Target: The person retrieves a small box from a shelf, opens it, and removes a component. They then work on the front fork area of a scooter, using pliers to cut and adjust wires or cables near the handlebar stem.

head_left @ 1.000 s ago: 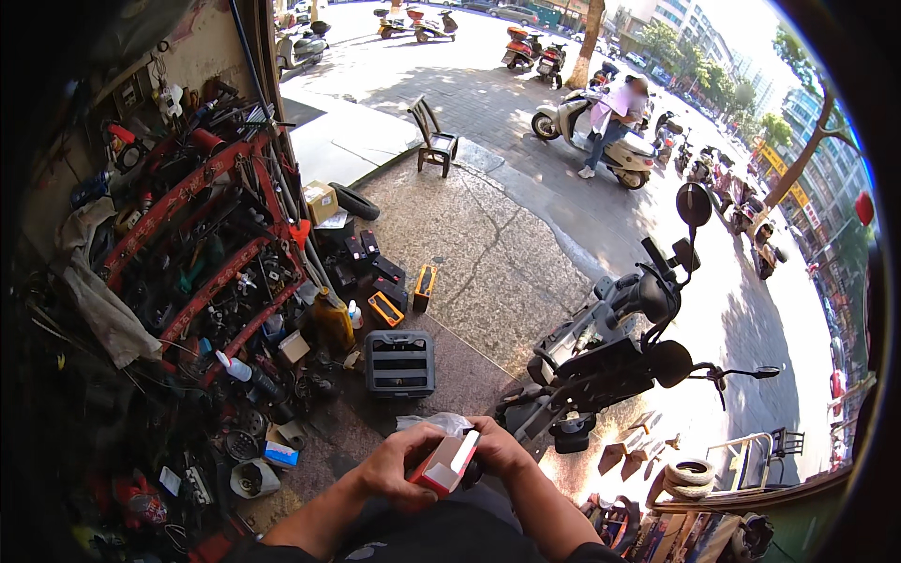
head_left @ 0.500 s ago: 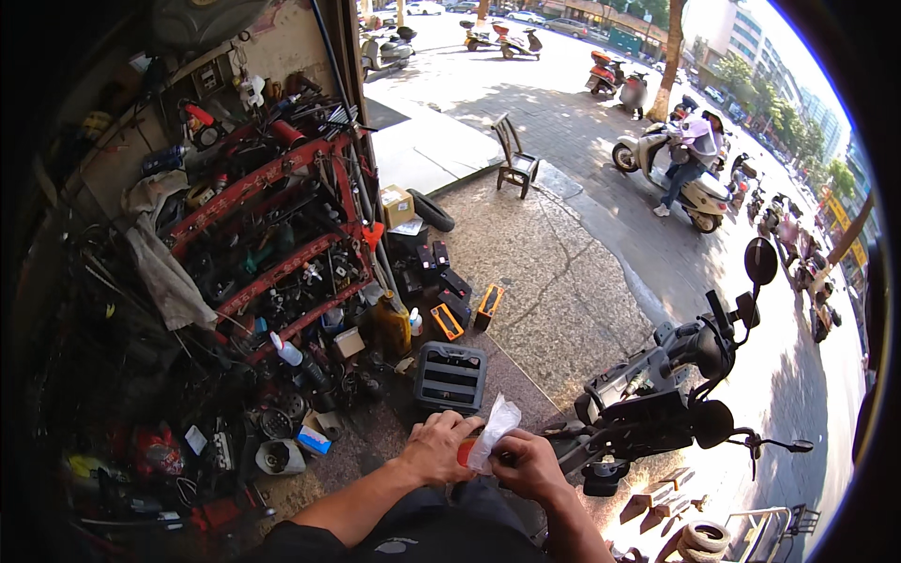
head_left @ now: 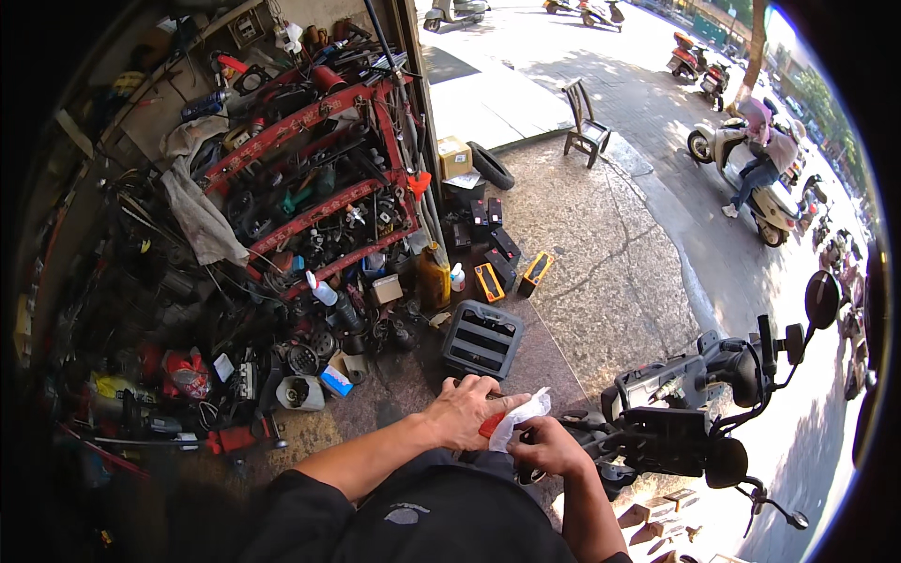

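Observation:
In front of my body, my left hand is closed around a red-orange thing whose kind I cannot make out. A thin white plastic bag wraps part of it and sticks up between my hands. My right hand pinches the near side of that bag, fingers bent. Just beyond my left hand, a grey plastic case with dark slots lies on the ground.
A red metal rack heaped with parts and tools stands left. Several batteries, a brown jug and a tyre sit beyond the case. A scooter is close on the right; a wooden chair stands farther off.
My view has swung, so the surroundings sit farther right and higher. Both hands have stayed on the bag and the red-orange thing; the bag now leans more to the right.

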`<action>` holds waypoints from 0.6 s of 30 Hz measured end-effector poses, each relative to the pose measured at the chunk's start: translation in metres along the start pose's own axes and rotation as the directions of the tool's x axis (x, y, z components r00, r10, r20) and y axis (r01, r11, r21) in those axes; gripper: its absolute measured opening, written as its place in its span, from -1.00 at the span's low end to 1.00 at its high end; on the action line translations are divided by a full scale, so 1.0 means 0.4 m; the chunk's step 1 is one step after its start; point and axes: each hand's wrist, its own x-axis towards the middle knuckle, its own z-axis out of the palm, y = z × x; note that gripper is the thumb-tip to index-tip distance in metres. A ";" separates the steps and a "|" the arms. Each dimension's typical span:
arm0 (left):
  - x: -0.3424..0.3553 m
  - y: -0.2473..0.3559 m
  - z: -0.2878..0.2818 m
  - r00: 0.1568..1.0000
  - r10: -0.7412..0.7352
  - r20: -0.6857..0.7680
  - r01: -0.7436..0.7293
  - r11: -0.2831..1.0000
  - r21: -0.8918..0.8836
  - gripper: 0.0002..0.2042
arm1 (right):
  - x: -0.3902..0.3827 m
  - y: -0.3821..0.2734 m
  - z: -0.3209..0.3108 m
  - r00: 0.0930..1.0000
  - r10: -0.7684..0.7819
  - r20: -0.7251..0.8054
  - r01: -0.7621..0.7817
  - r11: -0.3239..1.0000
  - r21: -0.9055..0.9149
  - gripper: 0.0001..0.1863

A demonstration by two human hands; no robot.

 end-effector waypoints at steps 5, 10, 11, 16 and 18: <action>0.029 0.005 0.039 0.990 -0.117 0.072 0.119 0.993 -0.021 -0.28 | 0.010 0.016 -0.042 0.991 -0.097 -0.096 0.097 0.995 -0.006 -0.72; 0.052 -0.008 0.075 0.941 -0.335 0.042 0.337 0.928 -0.157 -0.30 | -0.017 0.030 -0.097 0.899 -0.246 -0.362 0.306 0.945 0.118 -0.63; 0.059 -0.015 0.081 0.932 -0.360 0.040 0.361 0.916 -0.175 -0.31 | -0.025 0.035 -0.114 0.897 -0.235 -0.374 0.315 0.934 0.170 -0.63; 0.121 -0.070 0.111 0.909 -0.417 0.013 0.414 0.897 -0.157 -0.32 | -0.040 0.076 -0.143 0.841 -0.102 -0.531 0.339 0.864 0.372 -0.72; 0.139 -0.096 0.128 0.904 -0.425 0.038 0.426 0.893 -0.144 -0.32 | -0.031 0.090 -0.137 0.802 -0.053 -0.595 0.422 0.756 0.501 -0.76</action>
